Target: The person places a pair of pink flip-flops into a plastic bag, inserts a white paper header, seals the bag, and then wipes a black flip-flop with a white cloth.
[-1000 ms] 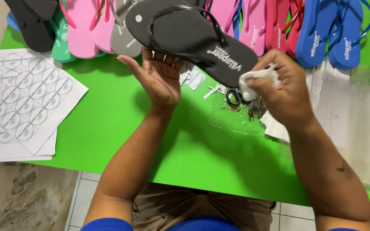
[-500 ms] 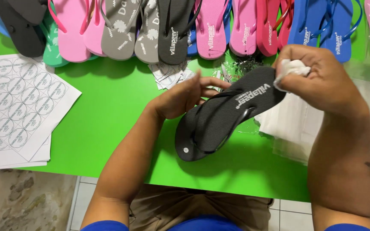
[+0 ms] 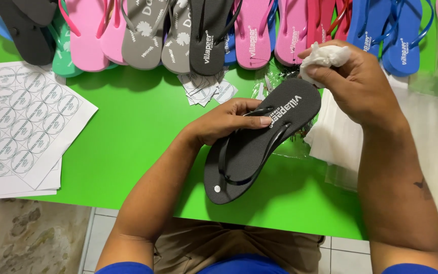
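— What moved?
— The black sandal point(image 3: 259, 144) has swung lower, sole-top up, over the green desk point(image 3: 128, 132); the left hand point(image 3: 226, 122) grasps its strap (thumb on top), so wiping looks near.
— And the right hand point(image 3: 356, 83)?
— Fingers clenched on a white cloth point(image 3: 323, 56), raised at the heel. The sandals behind are cut off.
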